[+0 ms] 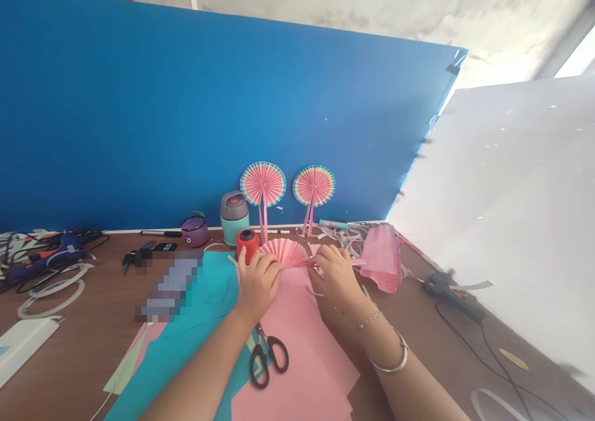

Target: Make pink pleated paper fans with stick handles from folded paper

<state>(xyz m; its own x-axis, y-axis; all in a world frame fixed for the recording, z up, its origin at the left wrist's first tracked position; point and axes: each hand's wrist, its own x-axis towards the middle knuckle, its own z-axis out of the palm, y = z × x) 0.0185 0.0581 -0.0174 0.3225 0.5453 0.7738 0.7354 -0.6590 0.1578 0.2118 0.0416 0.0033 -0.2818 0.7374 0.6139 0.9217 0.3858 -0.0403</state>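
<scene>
A pink pleated paper fan (286, 251), spread in a half circle, lies between my hands at the middle of the desk. My left hand (259, 279) is closed on its left end, and my right hand (332, 275) pinches its right end, where a pink strip sticks out to the right. Beneath are pink sheets (292, 340) and teal sheets (186, 346). Black-handled scissors (267, 358) rest on the paper between my forearms. Two round pleated fans, one on the left (263, 184) and one on the right (314, 185), stand against the blue panel.
Behind my left hand are a red spool (246, 245), a teal jar (234, 219) and a purple cup (194, 231). Pink folded paper (381, 257) and white strips lie to the right, with a black glue gun (453, 296) and its cable beyond. Cables (65, 253) clutter the far left.
</scene>
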